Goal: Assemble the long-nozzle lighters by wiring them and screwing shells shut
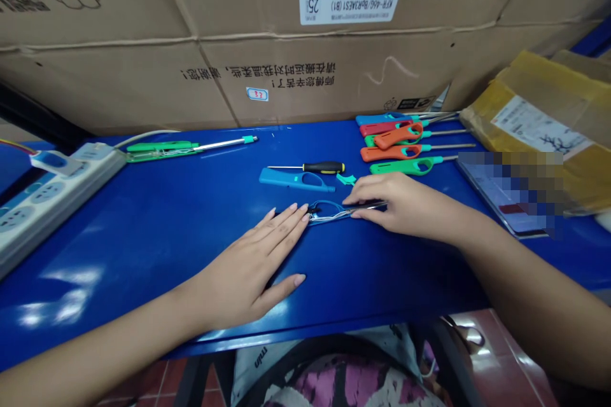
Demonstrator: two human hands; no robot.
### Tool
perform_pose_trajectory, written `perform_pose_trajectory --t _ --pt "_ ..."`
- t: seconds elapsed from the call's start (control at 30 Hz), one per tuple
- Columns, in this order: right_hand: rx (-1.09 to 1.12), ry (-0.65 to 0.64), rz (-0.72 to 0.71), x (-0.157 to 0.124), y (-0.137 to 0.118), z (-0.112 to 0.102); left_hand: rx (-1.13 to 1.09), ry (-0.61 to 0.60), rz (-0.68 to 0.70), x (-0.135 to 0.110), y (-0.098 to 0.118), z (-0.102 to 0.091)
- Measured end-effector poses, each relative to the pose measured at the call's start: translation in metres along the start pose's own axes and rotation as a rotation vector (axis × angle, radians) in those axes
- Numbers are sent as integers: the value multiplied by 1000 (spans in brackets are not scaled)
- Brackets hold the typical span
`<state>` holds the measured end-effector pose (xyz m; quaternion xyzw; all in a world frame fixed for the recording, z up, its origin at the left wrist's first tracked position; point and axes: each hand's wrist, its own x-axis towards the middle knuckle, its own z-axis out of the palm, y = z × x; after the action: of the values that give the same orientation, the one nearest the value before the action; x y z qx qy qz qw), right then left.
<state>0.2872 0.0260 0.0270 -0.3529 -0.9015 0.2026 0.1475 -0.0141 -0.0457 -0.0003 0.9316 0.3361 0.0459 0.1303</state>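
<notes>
My left hand [248,264] lies flat with fingers stretched out, its fingertips over the handle end of an opened blue stick lighter [329,219]. White wires and a dark part show inside its shell; the rest of the handle is hidden under the hand. The thumb and fingers of my right hand [405,203] pinch the lighter's metal tube at its right end. Just behind lies the loose blue shell half [286,179], with a black and yellow screwdriver [327,168] along its far side. A small teal piece [345,179] rests near my right fingers.
Several coloured stick lighters [401,166] are grouped at the back right, beside a yellow-taped package [539,121] and a flat, partly blurred device [515,206]. An opened green lighter [165,151] lies near the power strip [102,162]. A large cardboard box [229,6] stands behind the blue table [167,216].
</notes>
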Motion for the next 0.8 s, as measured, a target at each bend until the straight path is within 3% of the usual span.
perform_pose_trajectory --t 0.13,0.2,0.5,0.63,0.8 --pt "-40 272 83 3 7 -6 2 -21 24 6 0 -2" --pt "-131 329 111 5 13 -4 -4 -15 37 10 1 -4" --pt "-204 260 259 15 14 21 50 -12 68 25 5 -9" --pt "-173 269 231 14 14 21 74 34 92 22 4 -3" --pt "60 283 144 10 14 17 141 73 101 15 8 4"
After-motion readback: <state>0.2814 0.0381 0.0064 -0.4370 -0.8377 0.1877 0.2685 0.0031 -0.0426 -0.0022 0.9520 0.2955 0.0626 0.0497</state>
